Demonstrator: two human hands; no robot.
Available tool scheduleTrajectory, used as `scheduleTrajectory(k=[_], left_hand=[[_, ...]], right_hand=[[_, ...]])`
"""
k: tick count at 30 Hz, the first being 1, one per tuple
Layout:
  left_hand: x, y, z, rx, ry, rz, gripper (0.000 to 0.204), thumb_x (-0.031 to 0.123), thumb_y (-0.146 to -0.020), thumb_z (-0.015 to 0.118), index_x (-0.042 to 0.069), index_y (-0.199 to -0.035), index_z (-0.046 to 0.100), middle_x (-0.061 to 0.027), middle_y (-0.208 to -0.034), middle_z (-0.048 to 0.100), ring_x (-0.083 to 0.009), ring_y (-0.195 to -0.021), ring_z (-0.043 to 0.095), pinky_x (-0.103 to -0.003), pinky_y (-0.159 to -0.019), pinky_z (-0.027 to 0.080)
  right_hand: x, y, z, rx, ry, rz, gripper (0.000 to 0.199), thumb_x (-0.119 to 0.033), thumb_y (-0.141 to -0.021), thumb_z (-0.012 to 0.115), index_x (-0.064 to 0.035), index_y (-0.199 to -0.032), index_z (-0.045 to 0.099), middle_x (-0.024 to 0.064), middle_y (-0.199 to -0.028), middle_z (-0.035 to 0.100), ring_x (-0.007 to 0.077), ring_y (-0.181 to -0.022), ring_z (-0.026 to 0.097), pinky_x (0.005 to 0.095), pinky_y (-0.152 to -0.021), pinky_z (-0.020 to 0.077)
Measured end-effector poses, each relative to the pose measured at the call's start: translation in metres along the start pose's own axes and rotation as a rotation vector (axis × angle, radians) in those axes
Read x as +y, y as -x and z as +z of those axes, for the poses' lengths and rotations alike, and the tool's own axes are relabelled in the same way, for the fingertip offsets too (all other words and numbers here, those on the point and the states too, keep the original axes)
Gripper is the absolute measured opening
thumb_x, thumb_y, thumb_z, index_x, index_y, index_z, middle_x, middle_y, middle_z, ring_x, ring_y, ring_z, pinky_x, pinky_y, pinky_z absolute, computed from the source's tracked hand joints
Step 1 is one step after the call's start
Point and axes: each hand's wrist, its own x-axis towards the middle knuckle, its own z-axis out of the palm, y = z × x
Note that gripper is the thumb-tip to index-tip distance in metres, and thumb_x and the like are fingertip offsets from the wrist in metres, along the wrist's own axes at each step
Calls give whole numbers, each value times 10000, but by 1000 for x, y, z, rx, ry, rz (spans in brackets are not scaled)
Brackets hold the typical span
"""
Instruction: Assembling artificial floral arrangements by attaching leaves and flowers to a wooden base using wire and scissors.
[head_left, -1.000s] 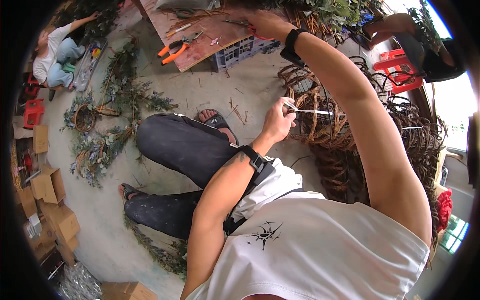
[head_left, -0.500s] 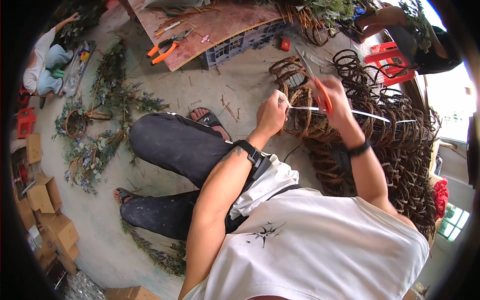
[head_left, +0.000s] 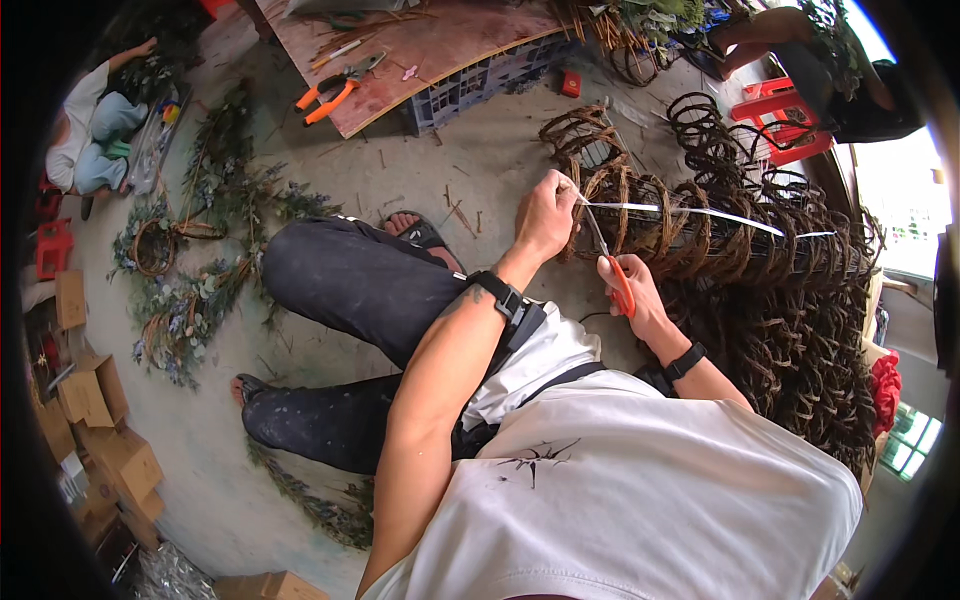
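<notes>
Orange-handled scissors (head_left: 622, 288) are in my right hand (head_left: 645, 303), their blades pointing up toward my left fingers. My left hand (head_left: 547, 214) is closed in a pinch on the end of a narrow white strip (head_left: 722, 215). From there the strip runs right, over a row of brown twig wreaths (head_left: 690, 235). The scissor tips are close to the strip beside my left fingers; whether the blades touch it I cannot tell. My left hand is at the near left end of the wreath row.
A low reddish board table (head_left: 400, 85) holds orange-handled pliers (head_left: 340, 90). Leafy garlands (head_left: 195, 290) lie on the floor at left, near cardboard boxes (head_left: 120, 460). One person (head_left: 95, 130) is at far left; another person's leg (head_left: 765, 35) shows near a red stool (head_left: 785, 125).
My right hand has swung down and toward me with the scissors, whose blades now point at the strip near my left fingers. My left hand stays at nearly the same place.
</notes>
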Motion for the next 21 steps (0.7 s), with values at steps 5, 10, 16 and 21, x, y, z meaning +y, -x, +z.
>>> scheduleTrajectory(k=[5,10,16,21], left_hand=[[-2,1,-1,-1,70,-20,140,141,-1075,610,4,-1049,614,-99,-851,695,-189,-685,721,-351,-551,617],[3,1,-2,-9,107,-120,152,192,-1044,646,44,-1017,631,-120,-872,726,-282,-802,705,-412,-746,544],[7,2,-2,8,93,-101,153,188,-1044,641,39,-1014,632,-123,-855,725,-287,-786,708,-416,-735,545],[5,1,-1,-3,167,-126,161,185,-1045,650,29,-1008,639,-121,-851,727,-258,-780,705,-400,-732,549]], right_hand=[[5,2,4,-25,-61,-26,647,-588,-879,856,-32,-1094,603,-12,-754,555,72,-542,518,224,-471,431],[8,2,3,-33,-67,-34,646,-583,-883,855,-32,-1108,603,-11,-753,556,71,-545,514,222,-472,428],[11,-3,3,-14,-105,-15,612,-558,-893,856,-37,-1094,605,-9,-748,555,69,-532,505,223,-457,421],[17,-4,9,76,-63,-73,544,-510,-894,873,-54,-1012,601,-25,-734,541,62,-522,488,230,-422,393]])
